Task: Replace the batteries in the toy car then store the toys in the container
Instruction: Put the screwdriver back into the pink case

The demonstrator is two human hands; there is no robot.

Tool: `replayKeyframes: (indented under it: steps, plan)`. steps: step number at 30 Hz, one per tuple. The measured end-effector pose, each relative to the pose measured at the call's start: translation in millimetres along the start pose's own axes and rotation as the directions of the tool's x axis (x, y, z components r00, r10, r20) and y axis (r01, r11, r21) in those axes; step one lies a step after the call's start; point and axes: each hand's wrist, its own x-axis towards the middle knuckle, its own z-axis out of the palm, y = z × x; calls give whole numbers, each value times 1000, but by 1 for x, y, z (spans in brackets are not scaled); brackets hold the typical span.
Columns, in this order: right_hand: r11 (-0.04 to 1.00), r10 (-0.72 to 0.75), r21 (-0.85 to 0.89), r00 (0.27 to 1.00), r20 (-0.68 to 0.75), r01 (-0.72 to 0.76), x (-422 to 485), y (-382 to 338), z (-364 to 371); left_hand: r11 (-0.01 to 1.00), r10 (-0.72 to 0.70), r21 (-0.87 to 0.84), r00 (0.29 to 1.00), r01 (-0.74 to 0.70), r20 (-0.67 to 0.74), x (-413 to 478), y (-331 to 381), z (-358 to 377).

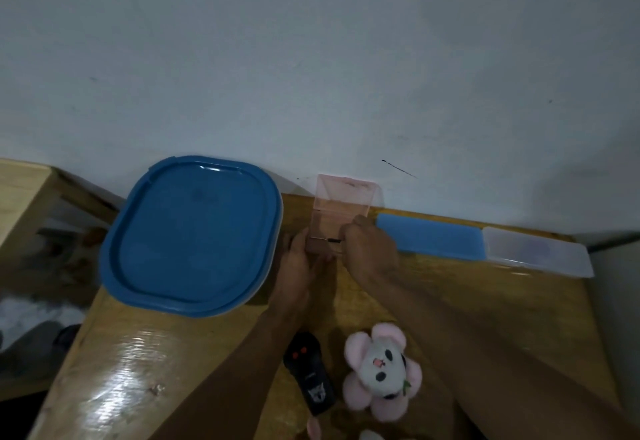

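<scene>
A small clear pink box point(341, 207) with its lid raised stands at the table's far edge against the wall. My left hand point(298, 263) holds the box's left side. My right hand point(370, 249) pinches a thin dark item at the box's front edge; what it is stays unclear. A large container with a blue lid point(190, 235) sits to the left. Near me lie a black remote control point(310, 375) and a pink-and-white plush panda flower point(381, 370). No toy car shows.
A long blue case point(429, 237) and a clear plastic tray point(536, 252) lie along the wall at the right. The wooden table point(138, 353) drops off at its left edge. A white wall rises just behind the table.
</scene>
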Motion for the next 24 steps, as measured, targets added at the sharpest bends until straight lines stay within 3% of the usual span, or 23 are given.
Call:
replayKeyframes:
  steps: [5,8,11,16,19,24]
  plan:
    - [999,26,48,1000,-15,-26,1,3,-5,1000,-30,4,1000,30,-7,-2,3,1]
    - [930,284,282,947,-151,-234,5,10,-10,997,-36,64,999,37,-25,-3,1,1]
    - [735,504,572,858,-101,-364,16,18,-19,996,-39,83,999,41,-28,-1,-2,3]
    - [597,426,738,904,41,-315,20,22,-22,995,-28,95,999,30,-21,3,-6,3]
    - [678,381,686,924,-22,-263,9,24,-22,995,25,100,999,-22,-34,3,-7,3]
    - [900,98,436,973,-208,2,-17,28,-10,988,47,150,993,-31,-104,1,-4,4]
